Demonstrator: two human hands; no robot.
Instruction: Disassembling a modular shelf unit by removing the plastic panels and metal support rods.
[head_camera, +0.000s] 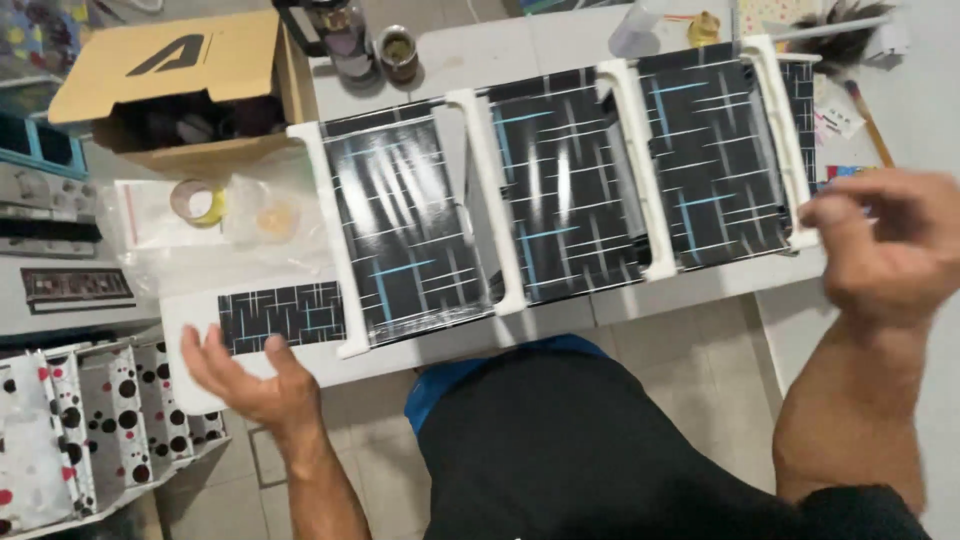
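A long white frame (487, 180) lies across the white table, its panels covered in glossy black film with white and blue lines (560, 175). My left hand (245, 380) is open, palm up, at the table's near left edge, just below a small patterned end panel (282, 314). My right hand (885, 245) hovers at the frame's right end, fingers loosely curled and blurred, holding nothing I can see.
An open cardboard box (185, 85) stands at the back left, with a tape roll (197, 202) and plastic bags beside it. Jars (398, 52) and a bottle sit at the back. A feather duster (850, 45) lies far right. Polka-dot organisers (90, 420) stand lower left.
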